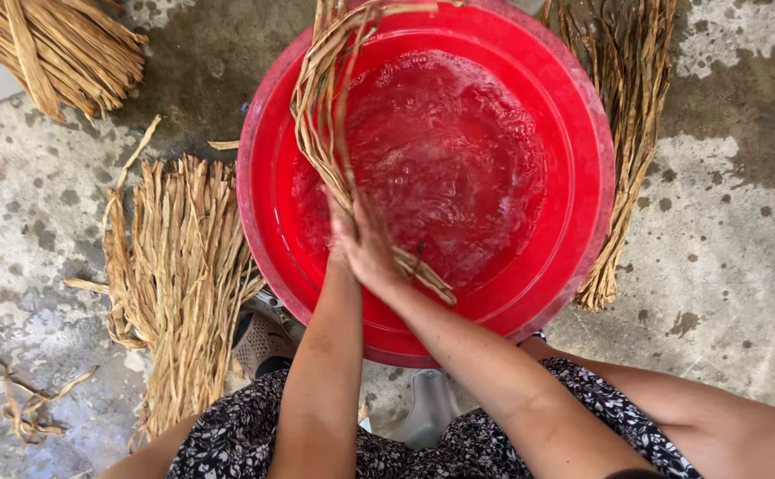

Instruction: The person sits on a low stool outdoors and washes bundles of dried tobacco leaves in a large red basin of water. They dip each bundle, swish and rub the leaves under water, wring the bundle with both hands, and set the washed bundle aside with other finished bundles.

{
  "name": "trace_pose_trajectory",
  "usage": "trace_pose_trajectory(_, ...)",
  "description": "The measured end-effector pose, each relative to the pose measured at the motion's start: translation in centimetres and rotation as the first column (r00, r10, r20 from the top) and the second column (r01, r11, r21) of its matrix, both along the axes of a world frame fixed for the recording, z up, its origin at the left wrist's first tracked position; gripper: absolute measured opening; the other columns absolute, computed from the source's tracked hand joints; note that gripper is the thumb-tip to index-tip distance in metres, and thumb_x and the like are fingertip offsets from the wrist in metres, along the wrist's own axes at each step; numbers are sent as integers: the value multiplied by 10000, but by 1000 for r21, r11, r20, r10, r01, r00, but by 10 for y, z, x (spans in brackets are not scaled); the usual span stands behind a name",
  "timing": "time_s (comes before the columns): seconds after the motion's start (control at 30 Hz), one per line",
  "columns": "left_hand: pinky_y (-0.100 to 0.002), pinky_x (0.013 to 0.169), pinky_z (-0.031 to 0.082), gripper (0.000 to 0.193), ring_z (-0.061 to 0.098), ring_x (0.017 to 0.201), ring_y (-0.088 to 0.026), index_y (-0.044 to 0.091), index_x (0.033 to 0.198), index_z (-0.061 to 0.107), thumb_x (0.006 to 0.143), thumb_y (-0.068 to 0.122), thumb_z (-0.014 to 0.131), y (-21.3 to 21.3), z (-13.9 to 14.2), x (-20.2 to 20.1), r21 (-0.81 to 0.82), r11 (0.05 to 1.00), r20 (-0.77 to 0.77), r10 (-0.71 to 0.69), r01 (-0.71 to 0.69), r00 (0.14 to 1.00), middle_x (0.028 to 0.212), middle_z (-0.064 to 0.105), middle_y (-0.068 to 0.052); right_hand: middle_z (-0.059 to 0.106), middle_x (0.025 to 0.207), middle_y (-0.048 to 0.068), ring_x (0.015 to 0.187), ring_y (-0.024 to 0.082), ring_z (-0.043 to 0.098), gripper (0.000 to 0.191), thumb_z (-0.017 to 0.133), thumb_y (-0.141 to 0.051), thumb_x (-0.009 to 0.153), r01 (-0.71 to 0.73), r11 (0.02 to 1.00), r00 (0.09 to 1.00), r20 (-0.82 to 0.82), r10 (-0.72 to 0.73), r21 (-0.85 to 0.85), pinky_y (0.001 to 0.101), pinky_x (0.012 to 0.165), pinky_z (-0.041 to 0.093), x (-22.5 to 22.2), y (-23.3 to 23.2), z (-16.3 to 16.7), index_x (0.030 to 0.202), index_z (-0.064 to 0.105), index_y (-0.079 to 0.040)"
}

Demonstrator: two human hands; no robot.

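1. Bundle of dried straw strips [323, 98]: long, flat, tan. It arches from the far rim of the basin down to the hands at the near side, the lower end dipping into the water. Judged light, limp and somewhat slippery where wet, stiffer and prone to splitting where dry. Best held bunched near one end, as here.
2. Left hand [341, 232]: closed round the bundle's lower part, partly hidden behind the right.
3. Right hand [371, 250]: its grip wrapped round the same strips just beside the left; short ends stick out past it.
4. Red basin [582, 106]: round, plastic, on the concrete floor, holding churned, foamy water.
5. Dry straw piles: one left of the basin [179, 266], one right [627, 133], one at top left [59, 49].
6. Floor [733, 266]: mottled with damp patches.
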State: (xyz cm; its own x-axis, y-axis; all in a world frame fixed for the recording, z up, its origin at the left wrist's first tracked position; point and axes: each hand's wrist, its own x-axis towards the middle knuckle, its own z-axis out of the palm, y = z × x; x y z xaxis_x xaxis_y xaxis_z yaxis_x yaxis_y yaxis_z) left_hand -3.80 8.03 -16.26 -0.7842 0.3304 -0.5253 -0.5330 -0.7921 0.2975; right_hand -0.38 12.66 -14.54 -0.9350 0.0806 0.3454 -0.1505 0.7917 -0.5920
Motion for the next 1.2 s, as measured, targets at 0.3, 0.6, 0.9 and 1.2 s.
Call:
trace_pose_trajectory(0.3, -519, 1109, 310, 971, 343, 1337, -309, 68, 1649, 360, 972, 754, 485, 25, 24, 12, -198, 909, -44, -381, 366, 923, 1512, 400, -215, 644, 983, 76, 673, 203, 582, 603, 315, -609, 1072, 384, 917, 714, 663, -223, -105, 385, 557, 516, -21, 55, -2, 1114, 610, -85)
trace_pose_trajectory(0.6, -501, 944, 501, 738, 559, 1151, -310, 7, 1557, 429, 1204, 644, 548, 13, -8, 4, 291, 946, -339, -36, 141, 940, 1302, 604, -219, 661, 816, -5, 528, 224, 471, 704, 258, -626, 956, 272, 820, 823, 563, 73, -505, 407, 448, 394, -18, 11, 14, 1350, 640, -185)
trace_pose_trajectory(0.9, -499, 1159, 263, 923, 317, 1473, -284, 270, 1627, 208, 856, 507, 657, 8, 42, -13, -764, 594, -4, -397, 253, 918, 1591, 407, -112, 509, 1279, -16, 1198, 212, 412, 838, 403, -783, 1066, 572, 562, 796, 569, -206, -597, 418, 964, 325, -24, 141, -15, 1379, 563, -22)
trace_pose_trajectory(1.2, -633, 952, 536, 774, 534, 1326, -488, 79, 1473, 531, 902, 596, 605, 20, 25, 29, -470, 255, 407, -787, 845, 464, 1496, 539, -237, 704, 1161, 133, 1057, 266, 654, 546, 565, -508, 1008, 522, 520, 754, 651, 88, -676, 396, 901, 511, 2, 109, -6, 1208, 696, -18)
